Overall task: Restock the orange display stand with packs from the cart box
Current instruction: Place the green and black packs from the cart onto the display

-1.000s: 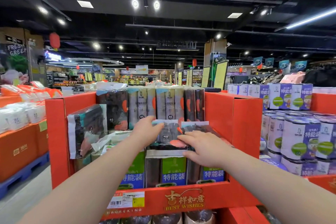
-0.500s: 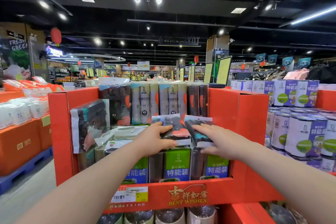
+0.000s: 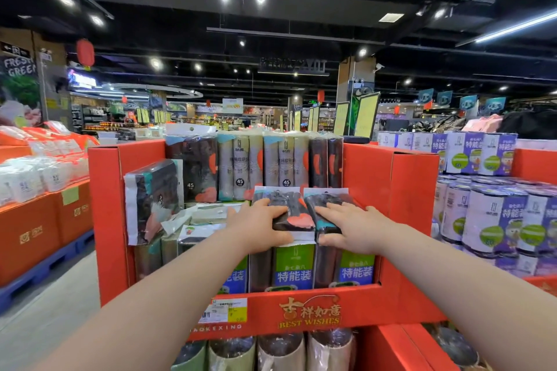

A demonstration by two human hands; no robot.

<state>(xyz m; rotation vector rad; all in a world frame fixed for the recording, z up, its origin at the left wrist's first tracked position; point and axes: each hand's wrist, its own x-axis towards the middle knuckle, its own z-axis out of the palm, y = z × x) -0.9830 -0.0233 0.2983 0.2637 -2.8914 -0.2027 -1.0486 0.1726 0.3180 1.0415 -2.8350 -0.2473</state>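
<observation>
The orange display stand (image 3: 391, 205) fills the middle of the head view, stocked with upright packs of rolls. Two dark packs lie flat on top of the front row. My left hand (image 3: 259, 227) grips the left dark pack (image 3: 292, 214), fingers over its top and thumb under its near edge. My right hand (image 3: 355, 227) grips the right dark pack (image 3: 324, 205) the same way. The two packs lie side by side, touching. A row of taller packs (image 3: 262, 166) stands right behind them. The cart box is out of view.
A loose pack (image 3: 153, 202) leans against the stand's left wall, over some toppled packs. Purple-labelled rolls (image 3: 494, 214) are stacked on the right. Orange cartons with white packs (image 3: 39, 220) stand left on a blue pallet. A lower shelf holds more rolls (image 3: 280, 351).
Both hands have lifted the two dark packs from a tilted position near the front and pushed them back flat on top of the front row. The camera has moved slightly closer.
</observation>
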